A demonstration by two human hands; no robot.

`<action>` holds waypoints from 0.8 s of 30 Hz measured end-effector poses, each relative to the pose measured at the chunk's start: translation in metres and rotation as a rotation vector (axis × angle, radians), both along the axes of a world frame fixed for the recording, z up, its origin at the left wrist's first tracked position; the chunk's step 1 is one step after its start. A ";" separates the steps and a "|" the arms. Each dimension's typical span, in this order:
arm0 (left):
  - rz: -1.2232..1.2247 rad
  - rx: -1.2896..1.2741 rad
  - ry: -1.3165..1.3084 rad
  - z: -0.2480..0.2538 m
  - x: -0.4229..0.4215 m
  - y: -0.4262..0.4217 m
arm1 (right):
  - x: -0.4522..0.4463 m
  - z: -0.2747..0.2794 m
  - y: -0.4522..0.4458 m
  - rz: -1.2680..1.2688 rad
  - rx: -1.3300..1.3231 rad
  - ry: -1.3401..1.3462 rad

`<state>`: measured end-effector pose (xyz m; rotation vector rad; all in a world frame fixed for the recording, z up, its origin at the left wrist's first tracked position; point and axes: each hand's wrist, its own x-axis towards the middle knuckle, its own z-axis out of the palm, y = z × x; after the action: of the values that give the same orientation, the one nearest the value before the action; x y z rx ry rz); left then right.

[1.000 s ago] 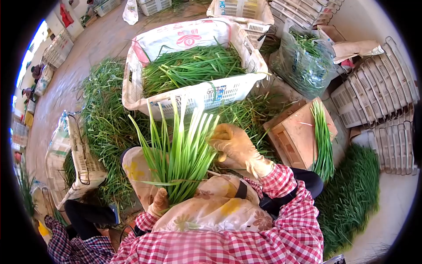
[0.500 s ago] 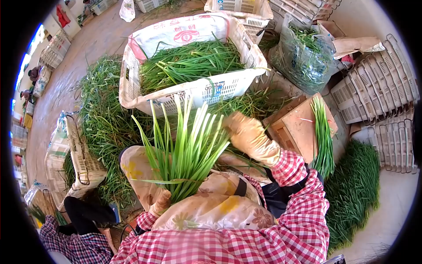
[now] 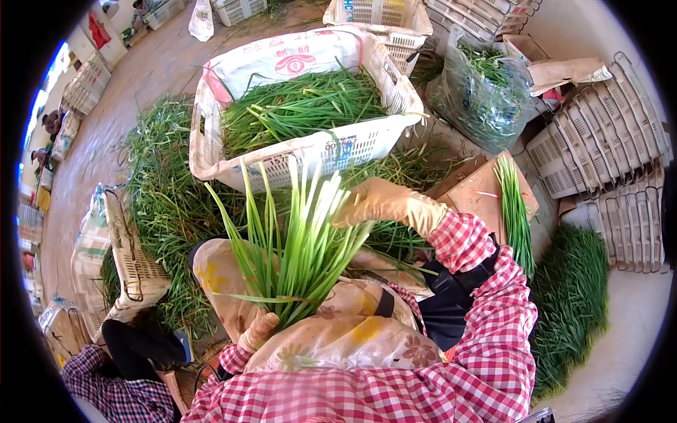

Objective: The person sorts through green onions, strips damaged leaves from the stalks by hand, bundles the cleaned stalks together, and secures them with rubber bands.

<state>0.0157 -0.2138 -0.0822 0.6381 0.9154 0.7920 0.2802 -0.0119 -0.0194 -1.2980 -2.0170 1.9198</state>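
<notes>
A loose, fanned bunch of garlic chives (image 3: 289,247) stands over my lap, its pale stem ends pointing up and away. My left hand (image 3: 259,330), in a tan glove, is closed around the lower green part. Against the right side of the pale stems is my gloved right hand (image 3: 381,203), its fingers bent inward; what they pinch is hidden among the stems. A patterned, stained apron (image 3: 331,342) covers my lap beneath the bunch.
Ahead stands a white crate (image 3: 296,156) of chives, with a heap of loose leaves (image 3: 169,162) beside it. To the right, a bundle (image 3: 515,211) lies on a wooden box (image 3: 476,194), near piled chives (image 3: 575,303) and stacked crates (image 3: 599,134). Another person's sleeve (image 3: 120,384) shows lower left.
My right hand has moved left from the edge of the bunch to its pale stems. The bunch stays in my left hand, and the view has shifted slightly.
</notes>
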 end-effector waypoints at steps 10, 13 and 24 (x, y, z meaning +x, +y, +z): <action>0.004 0.007 -0.013 -0.002 0.000 0.000 | 0.002 -0.002 -0.007 0.078 0.100 -0.103; 0.001 0.006 -0.013 -0.003 0.000 0.003 | 0.005 -0.006 -0.007 0.083 0.098 -0.121; -0.005 -0.016 -0.014 -0.005 0.003 0.005 | -0.004 -0.012 -0.015 -0.182 0.480 -0.367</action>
<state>0.0187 -0.2083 -0.0870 0.6199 0.9059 0.7839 0.2763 -0.0266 -0.0314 -1.6991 -2.2258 1.0815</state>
